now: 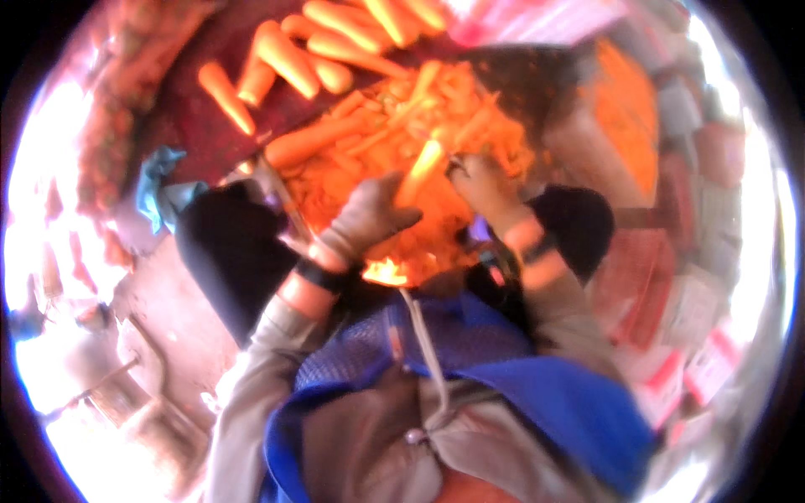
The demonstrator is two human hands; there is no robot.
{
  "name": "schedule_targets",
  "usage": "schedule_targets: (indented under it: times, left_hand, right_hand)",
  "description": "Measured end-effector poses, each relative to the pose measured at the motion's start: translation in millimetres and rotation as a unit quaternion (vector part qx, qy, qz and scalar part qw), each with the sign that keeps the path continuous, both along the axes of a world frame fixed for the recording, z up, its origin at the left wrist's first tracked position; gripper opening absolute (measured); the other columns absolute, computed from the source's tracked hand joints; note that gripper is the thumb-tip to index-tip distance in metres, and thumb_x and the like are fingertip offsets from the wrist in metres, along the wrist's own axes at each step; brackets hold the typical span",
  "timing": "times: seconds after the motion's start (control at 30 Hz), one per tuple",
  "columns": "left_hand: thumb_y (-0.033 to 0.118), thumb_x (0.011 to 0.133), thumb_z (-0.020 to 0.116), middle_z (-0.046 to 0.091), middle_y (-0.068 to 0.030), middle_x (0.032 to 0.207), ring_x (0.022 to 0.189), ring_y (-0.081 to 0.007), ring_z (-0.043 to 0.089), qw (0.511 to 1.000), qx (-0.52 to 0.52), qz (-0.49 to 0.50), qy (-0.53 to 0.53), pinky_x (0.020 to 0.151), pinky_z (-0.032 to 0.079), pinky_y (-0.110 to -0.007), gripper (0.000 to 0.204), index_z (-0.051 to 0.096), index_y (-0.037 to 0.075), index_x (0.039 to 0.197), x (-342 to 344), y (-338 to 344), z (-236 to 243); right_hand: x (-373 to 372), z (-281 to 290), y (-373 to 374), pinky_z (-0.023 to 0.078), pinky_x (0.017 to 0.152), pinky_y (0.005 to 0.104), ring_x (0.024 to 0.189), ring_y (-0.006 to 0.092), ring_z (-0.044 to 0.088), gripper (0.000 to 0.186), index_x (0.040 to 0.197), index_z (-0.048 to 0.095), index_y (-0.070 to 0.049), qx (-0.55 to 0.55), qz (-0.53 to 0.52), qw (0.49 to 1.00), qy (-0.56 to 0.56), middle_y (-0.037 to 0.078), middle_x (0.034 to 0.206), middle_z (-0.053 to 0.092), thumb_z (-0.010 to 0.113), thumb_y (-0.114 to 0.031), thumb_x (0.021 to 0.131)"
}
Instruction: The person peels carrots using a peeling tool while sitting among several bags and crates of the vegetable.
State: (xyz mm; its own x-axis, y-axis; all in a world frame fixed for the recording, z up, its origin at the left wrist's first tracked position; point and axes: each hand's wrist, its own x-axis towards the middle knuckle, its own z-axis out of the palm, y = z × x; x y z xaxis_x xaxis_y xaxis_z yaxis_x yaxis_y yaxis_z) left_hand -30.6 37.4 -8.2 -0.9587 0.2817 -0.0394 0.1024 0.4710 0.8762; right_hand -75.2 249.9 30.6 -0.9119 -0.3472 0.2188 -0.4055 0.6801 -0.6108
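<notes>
Carrot (420, 173), bright orange, tilted, in left hand (374, 211)

Pretty layered getup: loose, wrinkly grey-beige cloth top (352, 436) with long sleeves. There's a narrow black band (321, 275) nearer than the left hand (369, 214), and a similar dark strap (537, 248) nearer than the right hand (486, 184). Bright blue fabric layer (558, 390) too, kinda mesh-textured toward the far edge, plus a thin pale cord (432, 360) mid-chest. Black cloth legwear (226, 247) on left and right knees, details too blurry.
</notes>
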Motion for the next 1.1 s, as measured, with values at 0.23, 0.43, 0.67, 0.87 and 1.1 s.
schedule_targets:
  times: [0.23,0.43,0.67,0.87,1.1]
  left_hand:
    - [0.029,0.072,0.077,0.066,-0.0213,0.089,0.084,-0.0324,0.064,0.996,-0.015,-0.028,-0.083,0.074,0.050,-0.042,0.047,0.061,-0.003,0.102,3,6,11]
    - [0.011,0.075,0.076,0.066,-0.0076,0.103,0.089,-0.0162,0.060,0.965,0.179,-0.134,-0.138,0.081,0.051,-0.033,0.050,0.058,-0.004,0.120,25,24,78]
    - [0.029,0.072,0.074,0.066,-0.0209,0.091,0.086,-0.0352,0.066,0.975,-0.174,-0.079,0.116,0.076,0.053,-0.042,0.047,0.062,0.006,0.111,30,14,45]
    - [0.023,0.074,0.071,0.065,-0.0157,0.095,0.087,-0.0351,0.064,0.925,-0.296,-0.037,0.236,0.076,0.052,-0.043,0.040,0.062,0.013,0.112,24,16,64]
    - [0.016,0.079,0.074,0.061,-0.0131,0.106,0.093,-0.0266,0.061,0.908,-0.089,0.181,0.368,0.079,0.051,-0.036,0.036,0.059,0.003,0.110,39,-4,91]
  right_hand:
    - [-14,-53,12,0.050,0.075,0.0464,0.081,0.0421,0.064,0.024,0.089,0.068,-0.002,0.128,-0.013,0.981,-0.148,0.025,0.081,0.064,0.055,-0.022,0.082]
    - [-39,-121,64,0.054,0.064,0.0364,0.071,0.0281,0.067,0.023,0.099,0.067,-0.008,0.095,0.019,0.995,-0.022,0.014,0.086,0.069,0.058,-0.025,0.086]
    - [21,33,10,0.048,0.047,0.0259,0.056,0.0134,0.059,0.043,0.094,0.067,0.000,-0.233,-0.003,0.925,-0.301,0.005,0.075,0.063,0.058,-0.042,0.092]
    - [34,66,4,0.052,0.052,0.0286,0.072,0.0159,0.064,0.034,0.100,0.066,0.003,-0.308,0.022,0.846,-0.436,0.012,0.096,0.067,0.062,-0.029,0.089]
    - [41,77,-6,0.051,0.062,0.0306,0.073,0.0208,0.063,0.035,0.110,0.061,0.009,-0.493,-0.003,0.803,-0.336,0.014,0.093,0.065,0.056,-0.019,0.089]
